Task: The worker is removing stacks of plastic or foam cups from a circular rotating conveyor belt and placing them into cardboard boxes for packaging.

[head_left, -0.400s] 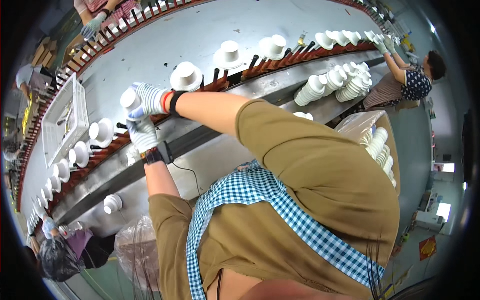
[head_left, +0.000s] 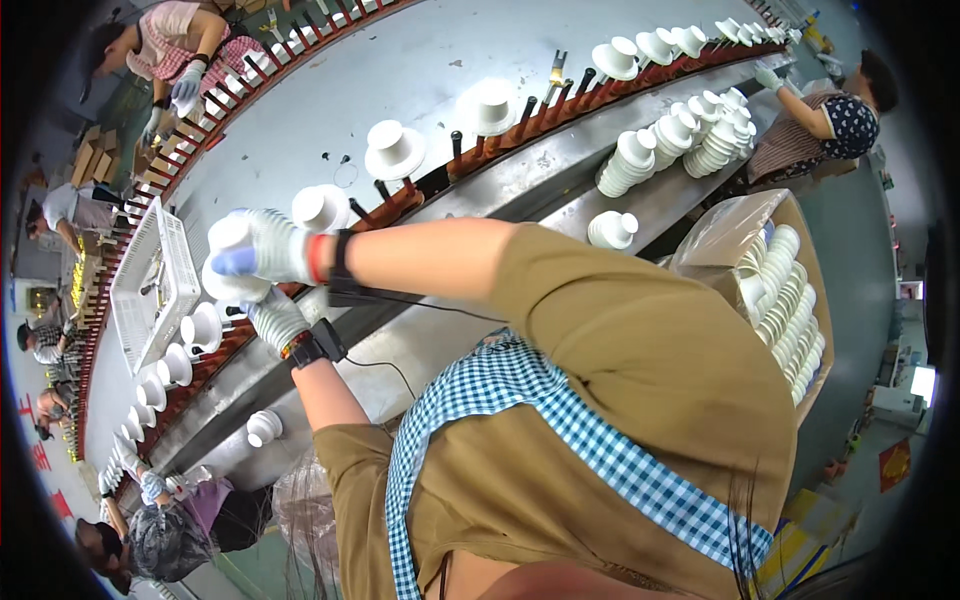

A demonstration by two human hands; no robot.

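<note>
My right hand (head_left: pixel 272 246), in a striped glove, closes around a white hat-shaped piece (head_left: pixel 228 236) with a wide flange. At the piece's lower rim is my left hand (head_left: pixel 274 316), also gloved, its fingers bent against the edge; part of its grip is hidden. Beside my right hand, another white hat-shaped piece (head_left: pixel 320 208) sits on the line of dark posts. Just past my left hand stands a similar white piece (head_left: pixel 203 327), with several more following it along the curve.
A white plastic crate (head_left: pixel 150 290) with tools lies left of my hands. Stacked white pieces (head_left: pixel 628 162) stand on the metal ledge at right, near an open carton (head_left: pixel 800 230) of more. Co-workers (head_left: pixel 825 125) stand along the posts. A cable (head_left: pixel 440 300) runs by my right wrist.
The view has shifted, so the crate and ledge appear moved. My right hand has turned over the white piece and gone slightly left and lower; my left hand stays below it.
</note>
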